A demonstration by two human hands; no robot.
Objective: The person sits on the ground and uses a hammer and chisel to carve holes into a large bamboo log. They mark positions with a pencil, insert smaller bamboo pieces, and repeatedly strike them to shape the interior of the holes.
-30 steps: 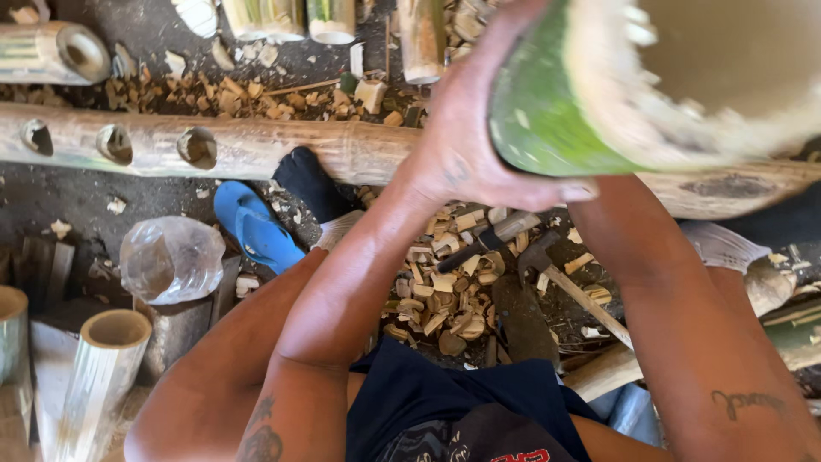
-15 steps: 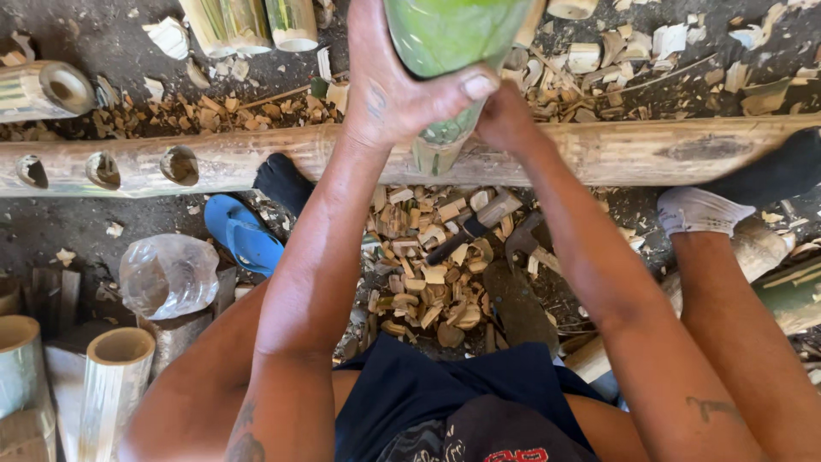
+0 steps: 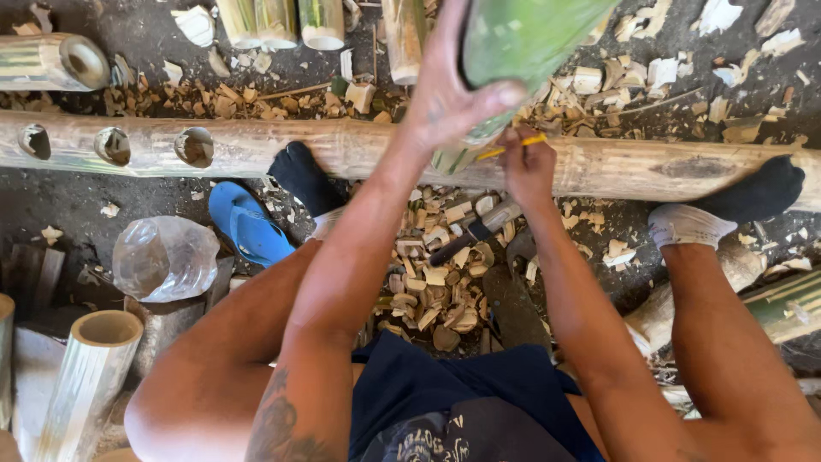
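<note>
Here, in the head view, the left hand [image 3: 449, 94] clamps around a green bamboo section [image 3: 522, 43] held upright. Just right of it and lower, the right hand [image 3: 528, 167] pinches a yellow pencil [image 3: 511, 149] against the long bamboo pole [image 3: 359, 147].

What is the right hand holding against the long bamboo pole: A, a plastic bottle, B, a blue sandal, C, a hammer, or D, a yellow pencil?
D: the right hand pinches a yellow pencil at the long bamboo pole, while the left hand grips the green bamboo piece.
</note>
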